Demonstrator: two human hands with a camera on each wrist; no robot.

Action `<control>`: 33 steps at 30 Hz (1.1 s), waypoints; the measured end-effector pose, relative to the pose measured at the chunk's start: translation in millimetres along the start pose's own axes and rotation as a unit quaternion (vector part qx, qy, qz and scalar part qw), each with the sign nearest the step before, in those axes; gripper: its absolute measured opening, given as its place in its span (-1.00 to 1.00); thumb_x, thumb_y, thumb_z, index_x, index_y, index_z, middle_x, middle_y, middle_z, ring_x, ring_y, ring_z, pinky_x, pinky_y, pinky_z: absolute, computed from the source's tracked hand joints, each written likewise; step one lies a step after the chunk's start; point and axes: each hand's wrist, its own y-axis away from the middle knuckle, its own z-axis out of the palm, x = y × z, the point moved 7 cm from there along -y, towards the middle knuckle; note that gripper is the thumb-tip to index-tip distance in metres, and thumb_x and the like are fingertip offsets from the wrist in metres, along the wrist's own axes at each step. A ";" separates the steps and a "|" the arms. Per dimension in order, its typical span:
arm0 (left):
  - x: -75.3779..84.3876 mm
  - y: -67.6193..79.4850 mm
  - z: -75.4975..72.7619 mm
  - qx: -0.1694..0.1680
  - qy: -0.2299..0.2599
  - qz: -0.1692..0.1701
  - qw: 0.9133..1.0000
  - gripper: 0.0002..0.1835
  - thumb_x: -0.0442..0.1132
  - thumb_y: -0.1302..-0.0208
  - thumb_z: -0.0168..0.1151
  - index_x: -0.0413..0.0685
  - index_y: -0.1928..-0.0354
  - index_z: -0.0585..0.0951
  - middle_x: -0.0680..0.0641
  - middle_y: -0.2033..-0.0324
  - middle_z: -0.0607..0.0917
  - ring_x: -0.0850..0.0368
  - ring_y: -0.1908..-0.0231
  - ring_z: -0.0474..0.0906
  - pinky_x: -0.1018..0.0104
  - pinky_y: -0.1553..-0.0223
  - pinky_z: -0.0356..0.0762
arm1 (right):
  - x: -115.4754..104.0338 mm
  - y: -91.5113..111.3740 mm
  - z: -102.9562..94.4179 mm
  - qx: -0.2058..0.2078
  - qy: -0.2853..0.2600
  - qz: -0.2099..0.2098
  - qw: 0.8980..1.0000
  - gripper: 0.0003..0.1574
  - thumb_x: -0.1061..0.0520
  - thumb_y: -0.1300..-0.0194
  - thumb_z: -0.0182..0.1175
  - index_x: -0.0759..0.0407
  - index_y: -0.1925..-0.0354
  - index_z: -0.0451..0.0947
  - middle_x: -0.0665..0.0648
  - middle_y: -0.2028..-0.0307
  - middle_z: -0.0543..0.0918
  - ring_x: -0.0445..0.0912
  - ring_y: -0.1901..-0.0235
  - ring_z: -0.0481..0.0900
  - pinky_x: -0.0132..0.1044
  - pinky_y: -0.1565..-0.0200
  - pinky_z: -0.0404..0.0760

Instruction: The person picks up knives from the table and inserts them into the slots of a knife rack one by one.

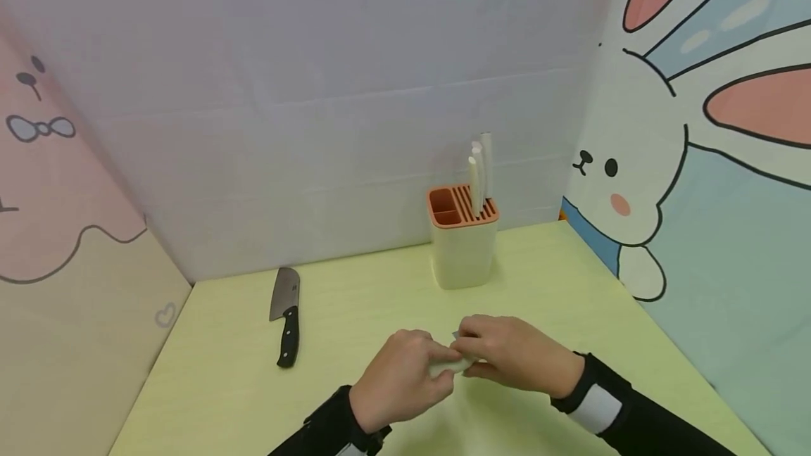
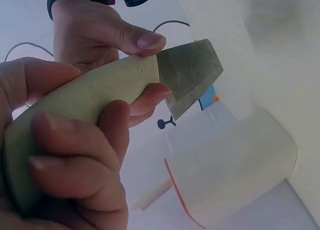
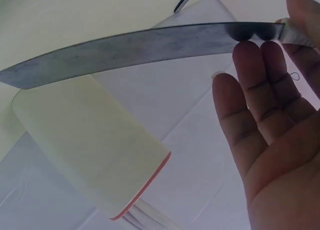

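A knife with a pale handle (image 2: 95, 88) and a grey blade (image 3: 150, 48) is held between both hands above the front part of the table. My left hand (image 1: 405, 378) grips the handle, its fingers curled round it in the left wrist view. At the handle's front end, beside the blade, my right hand (image 1: 516, 354) pinches with thumb and finger. The other right fingers (image 3: 250, 80) extend, with tips at the blade's lower edge in the right wrist view. From the head, the hands hide most of the knife.
A cream knife block (image 1: 465, 259) with an orange slotted top stands at the back right, holding several white-handled knives (image 1: 480, 171). Toward the left lies a black-handled cleaver (image 1: 289, 333) on the pale yellow table (image 1: 209, 371). Patterned sheets enclose the sides.
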 end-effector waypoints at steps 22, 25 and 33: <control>-76.1 -86.2 -36.3 0.080 -0.198 0.029 0.977 -0.37 0.01 -0.26 0.19 -0.20 -0.26 0.35 -0.17 -0.10 0.46 0.00 -0.12 0.34 0.18 -0.15 0.38 | 77.9 -6.9 -93.5 0.083 -0.121 0.139 0.979 -0.65 0.13 -0.17 0.31 0.06 0.09 0.44 -0.02 0.15 0.54 -0.23 0.14 0.52 -0.27 0.26 0.64; -85.1 -105.5 -31.6 0.087 -0.244 0.035 0.965 -0.34 -0.04 -0.21 0.24 -0.23 -0.26 0.33 -0.21 -0.14 0.43 -0.05 -0.16 0.31 0.16 -0.21 0.32 | 93.7 -16.4 -117.1 0.096 -0.152 0.171 0.969 -0.70 0.17 -0.24 0.24 0.12 0.08 0.41 0.06 0.16 0.57 -0.18 0.15 0.56 -0.24 0.26 0.66; -104.8 -136.9 -0.1 0.070 -0.289 0.001 0.955 -0.31 -0.04 -0.22 0.19 -0.20 -0.32 0.26 -0.21 -0.27 0.35 -0.08 -0.28 0.18 0.09 -0.31 0.15 | 121.4 -36.3 -159.5 0.170 -0.117 0.218 0.954 -0.73 0.19 -0.29 0.19 0.26 0.07 0.46 0.15 0.19 0.59 -0.11 0.24 0.58 -0.15 0.32 0.67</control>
